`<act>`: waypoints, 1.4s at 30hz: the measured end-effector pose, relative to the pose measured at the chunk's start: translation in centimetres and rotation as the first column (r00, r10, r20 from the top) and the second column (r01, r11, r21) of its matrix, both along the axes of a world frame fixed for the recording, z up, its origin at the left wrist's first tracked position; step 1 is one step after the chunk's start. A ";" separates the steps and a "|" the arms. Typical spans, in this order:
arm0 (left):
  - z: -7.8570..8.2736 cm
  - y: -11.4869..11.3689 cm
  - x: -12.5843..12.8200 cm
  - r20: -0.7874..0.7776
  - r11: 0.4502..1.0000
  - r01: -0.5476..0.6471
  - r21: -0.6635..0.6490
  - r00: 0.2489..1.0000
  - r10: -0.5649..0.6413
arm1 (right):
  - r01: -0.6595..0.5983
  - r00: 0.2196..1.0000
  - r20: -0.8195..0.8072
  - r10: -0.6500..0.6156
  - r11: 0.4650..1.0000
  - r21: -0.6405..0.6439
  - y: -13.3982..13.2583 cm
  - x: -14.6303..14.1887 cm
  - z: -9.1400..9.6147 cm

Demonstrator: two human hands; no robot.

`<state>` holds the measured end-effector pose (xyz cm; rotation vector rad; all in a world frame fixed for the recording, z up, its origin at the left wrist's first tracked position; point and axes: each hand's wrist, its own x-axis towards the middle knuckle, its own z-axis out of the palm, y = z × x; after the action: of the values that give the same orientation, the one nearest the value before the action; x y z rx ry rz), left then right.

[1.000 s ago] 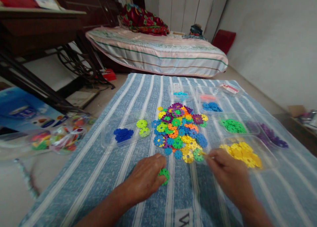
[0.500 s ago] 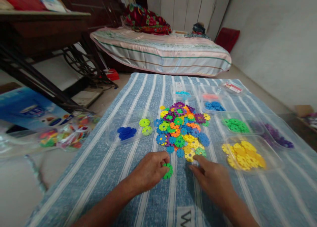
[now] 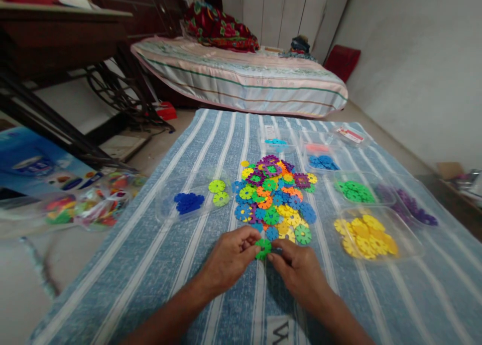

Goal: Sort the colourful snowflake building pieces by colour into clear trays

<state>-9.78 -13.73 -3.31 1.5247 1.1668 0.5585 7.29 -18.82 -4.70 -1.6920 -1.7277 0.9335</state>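
A green interlocking disc (image 3: 263, 248), notched round its rim, is held just in front of a mixed pile of discs (image 3: 276, 199). My left hand (image 3: 233, 254) pinches its left side between thumb and fingers. From the other side, my right hand (image 3: 301, 269) has thumb and forefinger closed at the disc's right edge; its other fingers are curled under. The pile mixes yellow, blue, orange, green and purple pieces, some square. Just beyond my right fingers lies a lighter green disc (image 3: 303, 234), flat at the pile's near edge.
Clear trays hold sorted pieces: dark blue (image 3: 189, 203) and lime (image 3: 217, 186) at left; yellow (image 3: 367, 237), green (image 3: 354, 191), purple (image 3: 417, 208) and mid-blue (image 3: 323, 162) at right. Light blue pieces (image 3: 276, 142) sit at the back. A striped cloth (image 3: 161, 264) covers the table.
My right hand has moved left from the pile's near edge to the green disc. My left hand has brought that disc slightly right and up to meet it.
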 end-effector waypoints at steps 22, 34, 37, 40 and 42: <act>-0.6 -0.3 -0.1 -0.093 0.981 -0.015 0.195 0.995 0.034 | 0.482 0.588 0.294 -0.754 0.618 0.622 4.3 10.2 5.3; -1.0 0.4 -1.1 -0.121 0.819 -0.190 0.541 0.947 0.299 | 0.058 0.754 0.654 -0.068 0.998 0.037 1.6 2.6 1.8; -1.3 0.5 -1.3 -0.144 0.766 -0.177 0.618 0.932 0.331 | 0.063 0.725 0.688 -0.036 0.998 -0.014 1.5 2.3 1.8; -1.9 0.5 -1.4 -0.167 0.705 -0.131 0.697 0.926 0.337 | 0.063 0.717 0.697 -0.017 0.997 -0.041 1.4 2.0 1.6; -2.3 0.6 -1.4 -0.184 0.657 -0.088 0.749 0.924 0.334 | 0.066 0.729 0.684 -0.013 0.997 -0.051 1.4 1.9 1.4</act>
<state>-11.21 -13.08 -5.59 2.2385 1.4738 1.0774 9.23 -17.42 -3.33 -2.3054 -2.1027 0.3411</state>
